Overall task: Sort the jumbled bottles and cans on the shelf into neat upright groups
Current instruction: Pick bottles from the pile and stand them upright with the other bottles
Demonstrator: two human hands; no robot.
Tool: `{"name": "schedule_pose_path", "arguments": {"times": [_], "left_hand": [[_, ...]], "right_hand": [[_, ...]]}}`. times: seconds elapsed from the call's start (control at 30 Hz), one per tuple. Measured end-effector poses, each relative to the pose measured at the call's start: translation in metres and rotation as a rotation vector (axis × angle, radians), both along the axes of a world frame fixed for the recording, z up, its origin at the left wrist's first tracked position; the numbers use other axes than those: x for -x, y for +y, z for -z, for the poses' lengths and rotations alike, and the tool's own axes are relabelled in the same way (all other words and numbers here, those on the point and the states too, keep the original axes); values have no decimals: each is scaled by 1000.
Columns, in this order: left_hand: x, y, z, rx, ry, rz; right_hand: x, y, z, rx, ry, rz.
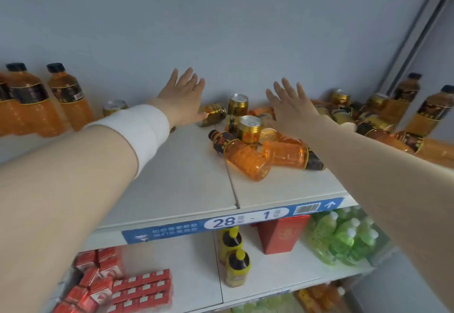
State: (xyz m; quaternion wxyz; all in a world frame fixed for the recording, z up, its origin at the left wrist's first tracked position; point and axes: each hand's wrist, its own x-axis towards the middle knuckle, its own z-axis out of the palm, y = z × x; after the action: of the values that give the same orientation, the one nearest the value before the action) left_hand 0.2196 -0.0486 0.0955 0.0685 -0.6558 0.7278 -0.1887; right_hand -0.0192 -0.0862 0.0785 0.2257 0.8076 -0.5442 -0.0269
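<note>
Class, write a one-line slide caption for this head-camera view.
Both open hands, left hand and right hand, reach toward toppled orange bottles and gold cans.

Top white metal shelf [191,180]: two upright orange plastic bottles [49,101] at far left by the wall; jumble of gold cans and lying orange bottles [248,138] centre-right, w/ more upright orange bottles [417,111] behind at far right. Both hands, spread, above the jumble. Shelf below: red cartons [118,285] left, yellow-capped bottles [235,256] centre, red box [282,234] & green bottles [344,236] right.
</note>
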Motion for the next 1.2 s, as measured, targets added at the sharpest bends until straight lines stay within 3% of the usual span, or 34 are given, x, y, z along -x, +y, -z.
{"name": "schedule_pose_path", "arguments": {"times": [0.17,0.43,0.73,0.9,1.0,1.2], "left_hand": [[126,19,6,-41,79,21],[325,16,5,-93,176,226],[448,-44,27,-179,263,364],[481,-103,29,-223,567,330],[501,-142,28,-336,827,314],[554,-201,33,-341,1134,394]], "right_hand": [[125,40,3,-11,-33,19],[311,70,3,-73,-201,250],[414,52,14,-142,-477,398],[435,0,13,-216,-603,472],[442,-31,22,-314,-519,491],[456,-81,49,-379,-436,474]]}}
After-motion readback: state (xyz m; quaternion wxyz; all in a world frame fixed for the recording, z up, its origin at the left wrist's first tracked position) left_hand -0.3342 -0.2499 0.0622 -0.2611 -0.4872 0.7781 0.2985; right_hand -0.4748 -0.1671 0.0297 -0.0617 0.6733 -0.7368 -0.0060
